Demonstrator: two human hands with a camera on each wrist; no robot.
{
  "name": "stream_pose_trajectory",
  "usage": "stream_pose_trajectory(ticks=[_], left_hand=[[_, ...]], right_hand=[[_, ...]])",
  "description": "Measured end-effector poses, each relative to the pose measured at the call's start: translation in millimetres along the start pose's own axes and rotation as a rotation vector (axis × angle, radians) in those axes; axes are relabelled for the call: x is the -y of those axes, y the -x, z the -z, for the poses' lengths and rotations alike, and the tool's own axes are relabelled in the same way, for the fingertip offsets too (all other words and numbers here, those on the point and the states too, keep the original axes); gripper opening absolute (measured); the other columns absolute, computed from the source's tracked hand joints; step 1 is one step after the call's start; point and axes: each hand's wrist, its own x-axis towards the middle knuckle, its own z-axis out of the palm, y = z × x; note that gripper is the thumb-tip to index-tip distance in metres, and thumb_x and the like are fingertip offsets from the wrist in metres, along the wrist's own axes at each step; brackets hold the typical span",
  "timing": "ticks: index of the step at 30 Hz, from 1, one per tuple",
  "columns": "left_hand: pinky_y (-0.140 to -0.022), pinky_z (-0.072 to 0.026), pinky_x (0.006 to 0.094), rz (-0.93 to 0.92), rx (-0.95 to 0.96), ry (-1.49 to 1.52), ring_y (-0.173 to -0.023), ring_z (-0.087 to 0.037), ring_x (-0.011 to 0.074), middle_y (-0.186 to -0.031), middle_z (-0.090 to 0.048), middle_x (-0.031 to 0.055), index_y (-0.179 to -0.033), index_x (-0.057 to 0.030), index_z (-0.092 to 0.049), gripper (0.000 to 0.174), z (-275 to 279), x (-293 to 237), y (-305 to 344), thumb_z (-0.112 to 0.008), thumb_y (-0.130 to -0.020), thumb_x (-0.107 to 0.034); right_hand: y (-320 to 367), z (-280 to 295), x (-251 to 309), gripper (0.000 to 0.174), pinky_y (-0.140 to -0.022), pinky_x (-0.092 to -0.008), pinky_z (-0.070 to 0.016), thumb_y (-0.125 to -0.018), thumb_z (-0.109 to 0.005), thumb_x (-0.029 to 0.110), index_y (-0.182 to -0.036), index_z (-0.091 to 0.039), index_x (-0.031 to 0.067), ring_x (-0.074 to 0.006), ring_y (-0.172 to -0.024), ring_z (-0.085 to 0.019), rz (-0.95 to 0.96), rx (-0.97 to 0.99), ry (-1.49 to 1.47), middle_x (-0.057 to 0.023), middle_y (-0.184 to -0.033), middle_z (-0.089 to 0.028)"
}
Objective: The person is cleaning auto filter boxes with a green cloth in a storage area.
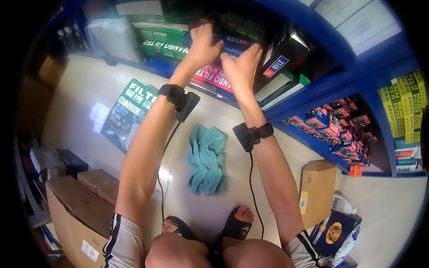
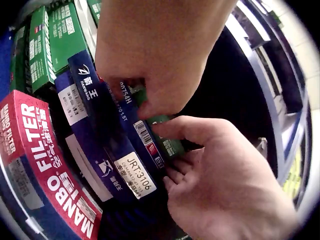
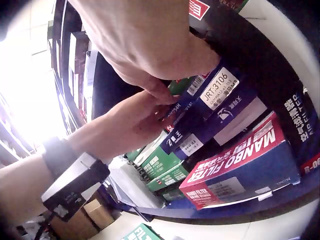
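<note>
Both hands reach into a low blue shelf packed with filter boxes. My left hand [image 1: 203,47] grips the upper edge of a slim blue filter box [image 2: 144,134] with a barcode, its fingertips partly hidden between boxes. My right hand [image 1: 243,67] holds the other end, thumb above and curled fingers below, where a green box side [image 2: 170,146] shows. In front leans a dark blue box [image 3: 220,90] labelled JRT-3106. A pink and blue MANBO FILTER box [image 2: 50,165] lies nearer the shelf front.
Green filter boxes [image 1: 163,42] stand left on the shelf, a black box [image 1: 283,56] right. On the floor are a green FILTER box [image 1: 129,114], a teal cloth [image 1: 208,160] and cartons [image 1: 317,190] at the sides. Small boxes [image 1: 339,129] fill the right-hand shelf.
</note>
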Motion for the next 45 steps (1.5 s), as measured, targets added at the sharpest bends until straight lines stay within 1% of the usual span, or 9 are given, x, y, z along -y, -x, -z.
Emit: stream_pose_trajectory(ticks=[9, 13, 17, 20, 25, 31, 34, 38, 45], left_hand=[[-0.087, -0.0517, 0.0333, 0.224, 0.011, 0.118, -0.094, -0.056, 0.0233, -0.122, -0.053, 0.0172, -0.154, -0.0055, -0.053, 0.059, -11.3, 6.4, -2.6, -0.078, -0.101, -0.016], [-0.094, -0.0539, 0.0316, 0.092, -0.159, 0.4, -0.105, -0.065, 0.0201, -0.124, -0.066, 0.0115, -0.143, -0.001, -0.059, 0.044, -7.6, 7.7, -3.8, -0.073, -0.102, -0.009], [-0.09, -0.0587, 0.031, 0.456, -0.239, 0.631, -0.112, -0.066, 0.013, -0.119, -0.07, 0.0057, -0.129, -0.0026, -0.063, 0.03, 24.1, -15.6, 16.5, -0.076, -0.103, -0.013], [-0.091, -0.062, 0.0339, 0.54, -0.284, 0.744, -0.104, -0.071, 0.0156, -0.111, -0.067, 0.0085, -0.127, -0.0003, -0.063, 0.034, 37.9, -23.3, 26.5, -0.079, -0.103, -0.019], [-0.094, -0.0627, 0.0319, 0.648, -0.163, 1.013, -0.096, -0.075, 0.018, -0.113, -0.069, 0.0145, -0.141, 0.009, -0.056, 0.052, 74.3, -26.6, 47.0, -0.08, -0.1, -0.012], [-0.1, -0.058, 0.0426, 0.742, 0.031, 1.069, -0.119, -0.071, 0.0308, -0.129, -0.065, 0.0207, -0.164, 0.0133, -0.027, 0.097, 124.0, -52.5, 108.6, -0.084, -0.088, -0.005], [-0.101, -0.0613, 0.0458, 0.839, 0.076, 0.953, -0.122, -0.07, 0.0298, -0.135, -0.063, 0.0213, -0.167, 0.0099, -0.024, 0.097, 144.3, -78.3, 147.5, -0.081, -0.089, -0.003], [-0.1, -0.0637, 0.045, 0.988, -0.009, 0.969, -0.103, -0.071, 0.0233, -0.132, -0.065, 0.0155, -0.168, 0.0068, -0.024, 0.097, 159.4, -106.4, 185.0, -0.084, -0.098, -0.024], [-0.097, -0.0659, 0.0472, 1.1, -0.021, 0.954, -0.114, -0.071, 0.0306, -0.134, -0.056, 0.019, -0.161, 0.0089, -0.032, 0.087, 180.8, -86.2, 253.1, -0.077, -0.104, -0.039]], right_hand=[[-2.4, -8.6, -7.2, 0.076, -0.121, -0.062, -0.0324, -0.076, -0.082, 0.015, -0.132, -0.04, -0.0166, -0.0548, -0.132, -0.045, 0.018, -0.039, 0.106, -0.0352, -0.131, -0.048], [6.7, -1.6, 11.5, 0.086, -0.118, -0.0562, -0.0402, -0.079, -0.081, 0.012, -0.142, -0.031, -0.0203, -0.0547, -0.13, -0.048, -0.055, -0.011, 0.012, -0.0366, -0.139, -0.04], [20.0, -8.1, 22.7, 0.096, -0.11, -0.0526, -0.0487, -0.084, -0.08, 0.008, -0.154, -0.02, -0.0209, -0.0526, -0.122, -0.058, 0.044, -0.16, -0.061, -0.0352, -0.143, -0.036], [31.1, -2.9, 36.9, 0.075, -0.109, -0.051, -0.0477, -0.1, -0.075, 0.011, -0.154, -0.029, -0.0149, -0.0463, -0.123, -0.057, -0.014, -0.129, -0.199, -0.0327, -0.141, -0.037], [41.9, -1.7, 34.6, 0.058, -0.108, -0.049, -0.0452, -0.103, -0.073, 0.013, -0.144, -0.041, -0.0117, -0.0424, -0.124, -0.055, -0.042, -0.192, -0.281, -0.0292, -0.134, -0.045], [86.3, 14.1, 25.2, 0.041, -0.102, -0.044, -0.0485, -0.104, -0.073, 0.01, -0.134, -0.049, -0.0053, -0.0304, -0.116, -0.061, -0.133, -0.193, -0.503, -0.0228, -0.126, -0.058], [117.7, 41.8, 23.6, 0.041, -0.095, -0.0294, -0.0537, -0.107, -0.069, 0.003, -0.139, -0.045, -0.0011, -0.0158, -0.113, -0.064, -0.182, -0.019, -0.818, -0.017, -0.132, -0.059], [147.6, 78.7, 13.9, 0.044, -0.102, -0.0308, -0.0525, -0.105, -0.069, -0.002, -0.142, -0.045, -0.0013, -0.0187, -0.121, -0.064, -0.225, 0.092, -0.906, -0.0163, -0.136, -0.059], [163.6, 130.4, -43.7, 0.04, -0.107, -0.0317, -0.0498, -0.1, -0.072, 0.001, -0.137, -0.056, -0.0012, -0.0171, -0.124, -0.064, -0.331, 0.414, -0.818, -0.0104, -0.134, -0.061]])
